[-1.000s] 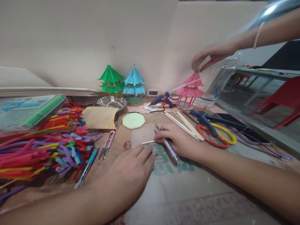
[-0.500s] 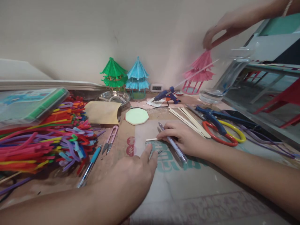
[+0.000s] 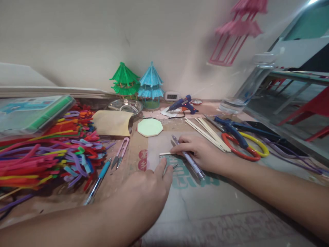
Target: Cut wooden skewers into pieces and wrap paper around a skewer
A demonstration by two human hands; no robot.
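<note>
In the head view my right hand [image 3: 197, 152] rests on the work surface with a purple pen [image 3: 191, 161] gripped across its fingers. Its fingertips also pinch a short pale wooden stick [image 3: 164, 154], whose free end points left. Just below the stick, my left hand [image 3: 150, 187] keeps its fingertips down on what looks like a clear ruler [image 3: 164, 157]; fine marks show along its edge, and the rest is mostly hidden. Beyond both hands lies a pale green octagonal piece [image 3: 150, 127]. Loose wooden sticks [image 3: 209, 133] lie beyond my right hand.
Pipe cleaners [image 3: 51, 154], pink thread snips [image 3: 120, 152] and a blue pen [image 3: 99, 181] lie left. Behind are green [image 3: 125, 80] and blue [image 3: 151, 82] model pavilions and a glue gun [image 3: 183, 104]. Scissors [image 3: 241, 147] and a water container [image 3: 239, 92] stand right; a pink pavilion [image 3: 236, 34] hangs above.
The pink pavilion has been lifted up and to the right off the table; the other person's hand that was on its top is out of view. My hands have barely moved.
</note>
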